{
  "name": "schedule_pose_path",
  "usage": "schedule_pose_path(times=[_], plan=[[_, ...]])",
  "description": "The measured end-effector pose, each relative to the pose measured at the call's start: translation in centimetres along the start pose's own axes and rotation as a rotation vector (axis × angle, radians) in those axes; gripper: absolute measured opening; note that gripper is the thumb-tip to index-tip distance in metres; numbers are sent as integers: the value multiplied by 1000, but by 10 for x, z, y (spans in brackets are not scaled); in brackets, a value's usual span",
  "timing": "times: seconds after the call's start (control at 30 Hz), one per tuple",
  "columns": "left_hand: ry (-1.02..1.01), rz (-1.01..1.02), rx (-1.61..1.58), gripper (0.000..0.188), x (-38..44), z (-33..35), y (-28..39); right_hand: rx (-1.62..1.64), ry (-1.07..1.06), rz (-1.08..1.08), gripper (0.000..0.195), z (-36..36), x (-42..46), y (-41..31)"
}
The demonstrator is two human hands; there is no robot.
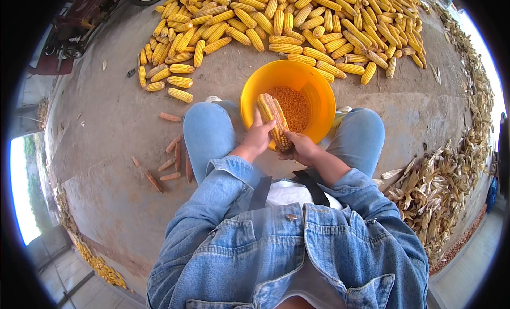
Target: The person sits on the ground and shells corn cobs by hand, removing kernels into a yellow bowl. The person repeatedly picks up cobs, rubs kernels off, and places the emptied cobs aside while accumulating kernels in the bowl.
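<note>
My left hand (259, 134) grips a partly shelled ear of corn (272, 117) from its left side. My right hand (302, 146) closes around the lower end of the corn, thumb lying on the kernels. A stripped reddish strip runs along the ear between rows of yellow kernels. Whether a second ear or cob is pressed alongside it, I cannot tell. Both hands are over the near rim of a yellow plastic bucket (250, 85), which stands between my knees. Loose orange kernels (294, 107) cover the bucket's bottom, partly hidden by the corn and my hands.
Beyond the bucket spreads a large heap of husked corn ears (287, 22). Several bare cobs (170, 165) lie on the concrete floor (103, 149) left of my knee. Dry husks (434, 189) are piled along the right. A dark red vehicle or machine (75, 34) stands at far left.
</note>
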State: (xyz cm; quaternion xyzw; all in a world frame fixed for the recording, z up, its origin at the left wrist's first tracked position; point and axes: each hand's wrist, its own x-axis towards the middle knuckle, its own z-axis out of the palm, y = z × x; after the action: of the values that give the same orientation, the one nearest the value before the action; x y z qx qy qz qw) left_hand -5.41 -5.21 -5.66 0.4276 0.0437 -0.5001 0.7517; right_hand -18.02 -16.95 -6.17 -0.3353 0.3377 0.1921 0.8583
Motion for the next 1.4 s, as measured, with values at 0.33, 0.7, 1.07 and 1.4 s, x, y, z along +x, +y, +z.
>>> schedule_pose_path(times=[0.33,0.7,1.07,1.4], plan=[[-66,55,-23,81,0,3,4,11,95,-121,49,10,-2,-3],[-35,56,59,82,-1,2,-3,-435,217,-173,46,15,-4,0],[-12,71,57,83,-6,9,-1,-246,203,-89,49,19,-9,-9],[-33,125,142,83,-1,2,-4,-370,145,-132,42,13,-1,0]])
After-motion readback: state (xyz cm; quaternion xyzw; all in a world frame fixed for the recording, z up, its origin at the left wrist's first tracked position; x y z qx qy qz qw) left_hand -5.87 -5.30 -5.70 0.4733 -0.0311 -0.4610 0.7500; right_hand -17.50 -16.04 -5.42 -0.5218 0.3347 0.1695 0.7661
